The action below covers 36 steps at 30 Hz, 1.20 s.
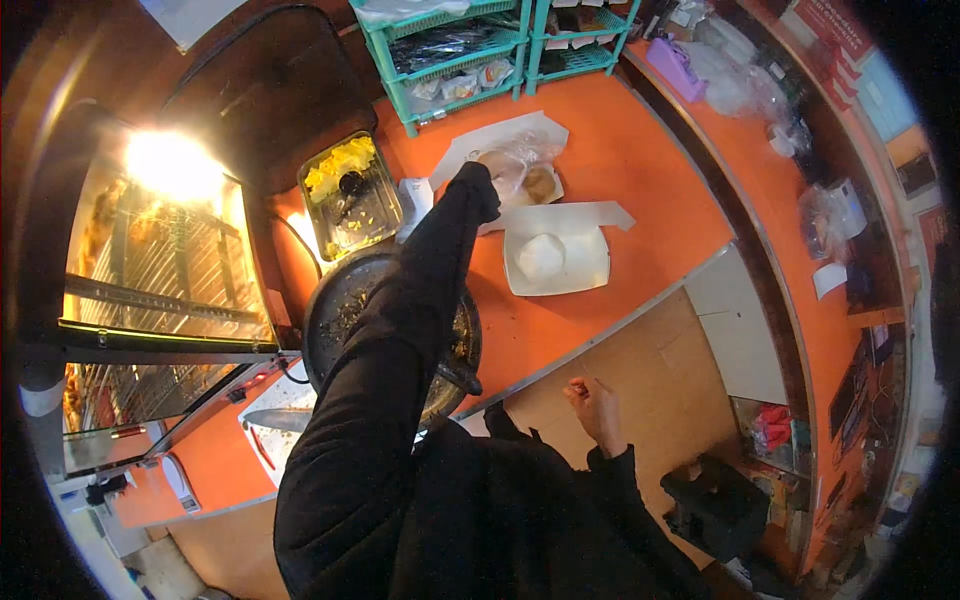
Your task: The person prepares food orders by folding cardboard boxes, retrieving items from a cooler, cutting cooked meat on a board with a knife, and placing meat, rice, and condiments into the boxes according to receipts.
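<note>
My left arm, in a black sleeve (382,352), stretches across the counter to an open white carton (559,135). In that carton lie clear plastic wrapping (525,146) and a brownish item (538,184). The left hand is largely lost past the sleeve's cuff beside the wrapping, and its grip is unclear. Nearer to me, a second open white carton (589,262) contains a rounded white item (541,256). My right hand (600,412) hangs over the floor in front of the counter, fingers loosely bent, with nothing seen in it.
A round dark pan (337,300) with food scraps lies under my left arm. Beyond it are a metal tray (382,206) of yellow food, a lit glass heated cabinet (172,262) and green plastic racks (390,82). A knife (277,420) rests on a white board (289,386).
</note>
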Each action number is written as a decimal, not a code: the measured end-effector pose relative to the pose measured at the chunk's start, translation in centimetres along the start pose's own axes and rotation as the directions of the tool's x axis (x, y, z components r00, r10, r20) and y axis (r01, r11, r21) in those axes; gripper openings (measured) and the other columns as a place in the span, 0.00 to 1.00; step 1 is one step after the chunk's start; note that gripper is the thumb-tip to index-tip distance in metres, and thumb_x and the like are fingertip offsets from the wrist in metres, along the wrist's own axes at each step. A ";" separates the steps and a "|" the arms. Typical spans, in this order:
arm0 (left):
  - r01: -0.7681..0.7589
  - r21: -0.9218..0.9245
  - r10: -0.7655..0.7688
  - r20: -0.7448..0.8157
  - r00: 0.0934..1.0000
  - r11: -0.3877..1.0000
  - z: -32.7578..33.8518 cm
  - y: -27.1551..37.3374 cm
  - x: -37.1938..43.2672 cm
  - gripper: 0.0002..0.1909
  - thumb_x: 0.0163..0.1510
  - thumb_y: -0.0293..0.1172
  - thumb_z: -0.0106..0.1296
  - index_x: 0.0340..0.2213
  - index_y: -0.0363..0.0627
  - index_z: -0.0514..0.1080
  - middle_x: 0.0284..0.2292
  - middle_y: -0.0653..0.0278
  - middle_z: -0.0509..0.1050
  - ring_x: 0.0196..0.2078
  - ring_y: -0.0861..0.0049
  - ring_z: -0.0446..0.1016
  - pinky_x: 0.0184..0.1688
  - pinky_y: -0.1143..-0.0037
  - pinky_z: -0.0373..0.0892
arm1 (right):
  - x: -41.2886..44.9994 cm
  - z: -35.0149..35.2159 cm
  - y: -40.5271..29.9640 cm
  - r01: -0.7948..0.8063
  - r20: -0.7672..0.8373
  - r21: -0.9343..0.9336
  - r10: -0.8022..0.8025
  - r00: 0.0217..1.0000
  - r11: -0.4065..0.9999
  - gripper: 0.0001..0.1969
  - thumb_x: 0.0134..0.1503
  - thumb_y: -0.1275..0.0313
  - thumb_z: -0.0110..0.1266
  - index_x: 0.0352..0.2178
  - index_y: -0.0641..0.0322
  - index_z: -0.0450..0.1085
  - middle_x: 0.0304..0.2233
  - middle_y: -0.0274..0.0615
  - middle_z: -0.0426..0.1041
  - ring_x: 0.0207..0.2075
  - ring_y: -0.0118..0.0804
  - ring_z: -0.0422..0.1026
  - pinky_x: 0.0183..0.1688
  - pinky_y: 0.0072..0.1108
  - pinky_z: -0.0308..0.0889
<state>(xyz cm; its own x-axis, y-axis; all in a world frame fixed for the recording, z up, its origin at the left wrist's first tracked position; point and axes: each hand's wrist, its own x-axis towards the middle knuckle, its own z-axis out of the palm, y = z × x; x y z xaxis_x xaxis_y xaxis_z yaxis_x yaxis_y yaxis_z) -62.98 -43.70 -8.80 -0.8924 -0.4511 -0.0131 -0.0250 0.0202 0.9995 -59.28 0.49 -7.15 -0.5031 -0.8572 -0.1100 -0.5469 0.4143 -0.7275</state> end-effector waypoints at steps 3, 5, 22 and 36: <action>0.023 0.367 -0.026 0.002 1.000 0.930 -0.5 1.1 -1.3 0.15 0.45 0.31 0.45 0.37 0.41 0.67 0.37 0.63 0.68 0.38 0.73 0.67 0.42 0.76 0.62 | 0.0 -1.3 0.5 -0.008 -0.025 0.000 0.008 1.000 1.000 0.10 0.45 0.72 0.53 0.29 0.66 0.66 0.21 0.45 0.68 0.24 0.36 0.69 0.25 0.22 0.64; 0.039 0.705 -0.118 0.064 0.991 0.708 -0.6 1.6 -2.3 0.16 0.44 0.32 0.44 0.37 0.42 0.67 0.38 0.61 0.68 0.39 0.70 0.66 0.43 0.74 0.62 | 1.2 -2.8 -0.6 -0.072 -0.008 -0.026 0.071 0.997 0.997 0.10 0.46 0.71 0.52 0.29 0.66 0.66 0.21 0.46 0.69 0.24 0.36 0.69 0.25 0.22 0.64; 0.139 0.886 0.029 -0.169 0.985 0.442 1.8 0.2 -4.1 0.22 0.40 0.43 0.51 0.34 0.40 0.69 0.35 0.56 0.70 0.41 0.65 0.67 0.42 0.73 0.63 | -0.3 -3.0 0.7 -0.112 -0.043 -0.088 0.108 0.993 0.990 0.09 0.47 0.70 0.52 0.29 0.65 0.66 0.23 0.48 0.70 0.23 0.39 0.70 0.25 0.23 0.64; -0.217 -0.660 0.048 -0.265 0.963 0.719 1.1 17.0 -46.3 0.28 0.48 0.35 0.47 0.49 0.38 0.53 0.48 0.55 0.59 0.49 0.72 0.60 0.50 0.74 0.57 | 7.7 7.4 -26.1 0.221 0.274 0.697 -0.538 0.797 0.682 0.03 0.45 0.77 0.53 0.22 0.66 0.66 0.20 0.31 0.67 0.23 0.18 0.64 0.24 0.12 0.59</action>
<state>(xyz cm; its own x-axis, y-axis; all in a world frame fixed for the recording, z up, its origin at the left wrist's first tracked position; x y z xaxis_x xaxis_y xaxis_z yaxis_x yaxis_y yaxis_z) -22.60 -21.46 8.74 -0.7413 -0.6698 0.0426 0.4733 -0.4767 0.7407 -43.94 -19.16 6.02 0.0761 -0.9901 0.1180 -0.0180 -0.1197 -0.9926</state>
